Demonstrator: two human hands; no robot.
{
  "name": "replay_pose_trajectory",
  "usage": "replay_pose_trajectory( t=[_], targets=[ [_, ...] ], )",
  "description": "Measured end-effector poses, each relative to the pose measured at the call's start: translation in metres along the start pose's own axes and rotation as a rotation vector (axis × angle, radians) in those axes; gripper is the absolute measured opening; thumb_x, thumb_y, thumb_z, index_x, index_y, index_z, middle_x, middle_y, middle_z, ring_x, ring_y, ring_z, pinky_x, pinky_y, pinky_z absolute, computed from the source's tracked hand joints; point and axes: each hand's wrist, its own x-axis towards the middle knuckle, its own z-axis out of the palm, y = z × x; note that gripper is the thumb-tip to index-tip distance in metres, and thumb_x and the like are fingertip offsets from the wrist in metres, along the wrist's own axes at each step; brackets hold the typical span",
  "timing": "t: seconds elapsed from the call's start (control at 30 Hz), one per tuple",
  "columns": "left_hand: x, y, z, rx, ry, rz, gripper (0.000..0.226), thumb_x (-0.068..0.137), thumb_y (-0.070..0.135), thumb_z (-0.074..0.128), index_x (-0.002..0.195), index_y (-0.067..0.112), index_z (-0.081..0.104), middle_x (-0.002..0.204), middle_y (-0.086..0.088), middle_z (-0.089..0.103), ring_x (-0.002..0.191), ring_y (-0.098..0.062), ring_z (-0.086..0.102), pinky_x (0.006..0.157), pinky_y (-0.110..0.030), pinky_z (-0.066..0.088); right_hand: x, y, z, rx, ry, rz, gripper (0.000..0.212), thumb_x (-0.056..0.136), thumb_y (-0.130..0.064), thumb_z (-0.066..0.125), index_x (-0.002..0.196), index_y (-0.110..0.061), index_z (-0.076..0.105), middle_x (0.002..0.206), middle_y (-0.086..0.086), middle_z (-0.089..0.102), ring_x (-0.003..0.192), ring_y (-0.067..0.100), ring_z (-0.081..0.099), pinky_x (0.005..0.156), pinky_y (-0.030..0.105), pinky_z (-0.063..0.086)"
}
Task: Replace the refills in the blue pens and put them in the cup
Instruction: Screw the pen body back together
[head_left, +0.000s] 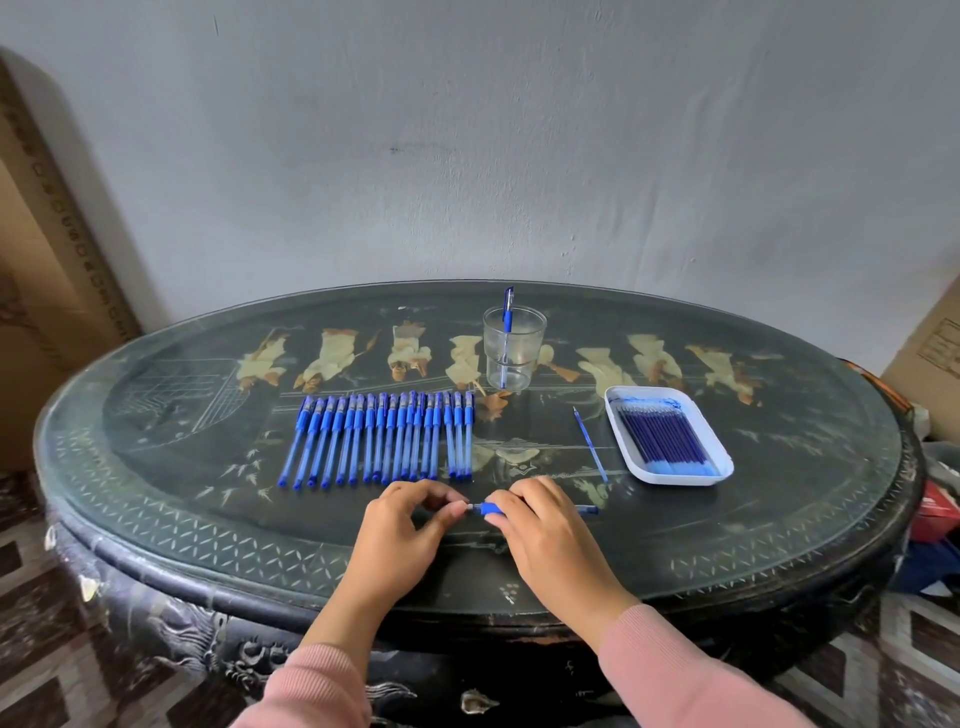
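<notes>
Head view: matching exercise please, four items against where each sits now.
Items
1. held pen
2. lone refill
3. refill bundle
4. capped pen

Places
A. standing in the cup
B. in the white tray
C. gripped between left hand and right hand
D. bare on the table, beside the tray

Pairs: 1-C, 2-D, 3-B, 4-A
</notes>
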Motion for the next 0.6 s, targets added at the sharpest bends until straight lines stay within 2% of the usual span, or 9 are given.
replay_pose_trajectory(
  t=[0.2,0.3,0.4,0.5,0.6],
  targets=[
    [0.0001,0.0042,0.0005,0.042,-0.017,-0.006,0.017,0.09,0.031,0.067,0.074,0.036,0.064,0.079,0.027,0.066,0.086,-0.002,0.057,0.072,-0.007,0.04,-0.0004,0.0004,0.0017,0.035,0.02,0.006,0.022,0.101,-0.027,0.046,0.103,-0.016,0.065,0.091,-0.003,0.056,0.084,0.015,0.052,0.081,0.026,0.049],
    [-0.0013,0.0081,-0.0014,-0.004,-0.036,-0.043,0.005,0.083,0.039,0.071,0.088,0.038,0.07,0.08,0.022,0.07,0.092,0.003,0.059,0.076,-0.006,0.041,-0.0008,0.0006,0.0028,0.025,0.018,0.007,0.022,0.101,-0.026,0.047,0.104,-0.015,0.066,0.091,-0.003,0.057,0.085,0.016,0.053,0.081,0.028,0.05],
    [-0.002,0.0074,-0.0048,-0.119,-0.04,-0.049,0.028,0.077,0.029,0.08,0.103,0.034,0.069,0.089,0.017,0.073,0.093,0.001,0.064,0.084,-0.009,0.044,-0.0009,0.001,0.0036,0.019,0.012,0.01,0.022,0.101,-0.026,0.047,0.103,-0.016,0.066,0.091,-0.003,0.057,0.084,0.016,0.053,0.08,0.029,0.05],
    [-0.0011,0.0064,-0.0055,-0.154,-0.055,-0.047,0.015,0.08,0.021,0.078,0.092,0.029,0.074,0.087,0.015,0.073,0.088,-0.005,0.067,0.083,-0.013,0.047,-0.0007,0.0008,0.0027,0.024,0.012,0.0,0.022,0.102,-0.026,0.046,0.103,-0.016,0.065,0.09,-0.003,0.057,0.084,0.016,0.053,0.079,0.029,0.05],
    [-0.0002,0.0043,-0.0032,-0.119,-0.054,-0.099,0.002,0.085,0.028,0.073,0.084,0.029,0.074,0.081,0.014,0.072,0.075,0.0,0.063,0.072,-0.013,0.045,-0.0004,0.0001,0.002,0.017,0.014,-0.005,0.023,0.102,-0.027,0.045,0.103,-0.016,0.065,0.09,-0.003,0.057,0.083,0.015,0.053,0.08,0.027,0.05]
  ],
)
